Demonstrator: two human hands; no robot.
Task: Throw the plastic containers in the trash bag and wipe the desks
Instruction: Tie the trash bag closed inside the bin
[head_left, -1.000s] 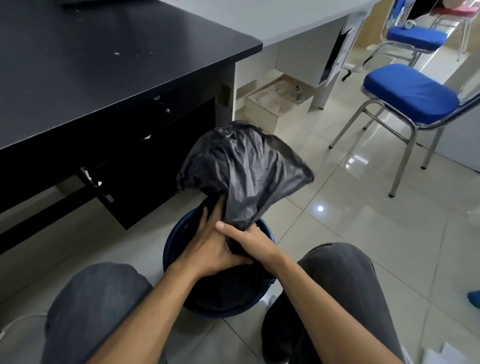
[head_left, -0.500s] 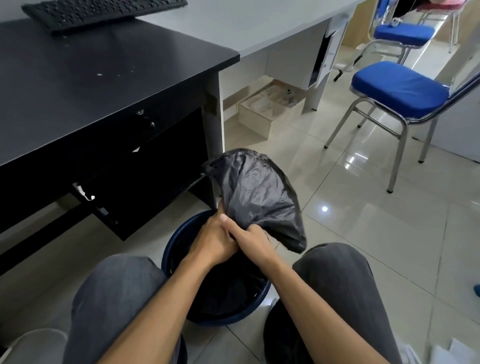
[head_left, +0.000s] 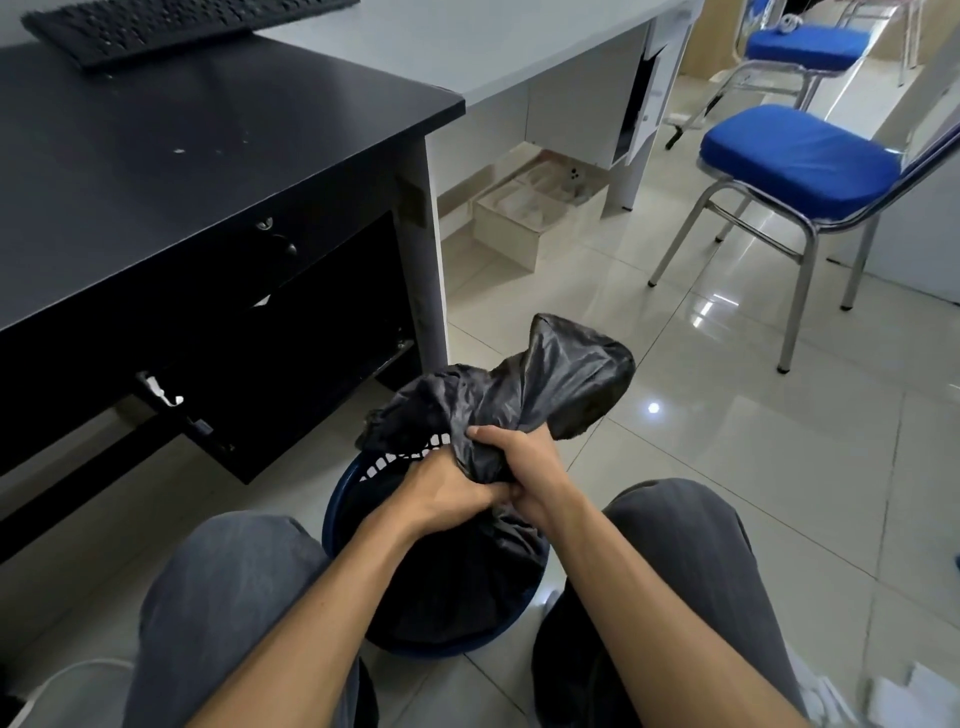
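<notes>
A black trash bag (head_left: 545, 384) sits in a round blue bin (head_left: 343, 499) on the floor between my knees. My left hand (head_left: 447, 491) and my right hand (head_left: 519, 467) are pressed together over the bin, both gripping the bag's gathered neck. The loose top of the bag flops up and to the right above my hands. What the bag holds is hidden. A black desk (head_left: 182, 166) stands at the left, a grey desk (head_left: 493, 47) behind it.
A black keyboard (head_left: 171, 26) lies on the desks at the top left. A clear plastic box (head_left: 511, 228) sits on the floor under the grey desk. Two blue-seated metal chairs (head_left: 795, 156) stand at the right on glossy tiles. The black desk's drawer unit is close on the left.
The bag's loose top has been squeezed down and twisted into a tighter bunch, now leaning right. My hands have closed together on its neck, and the view has tilted up toward the desks.
</notes>
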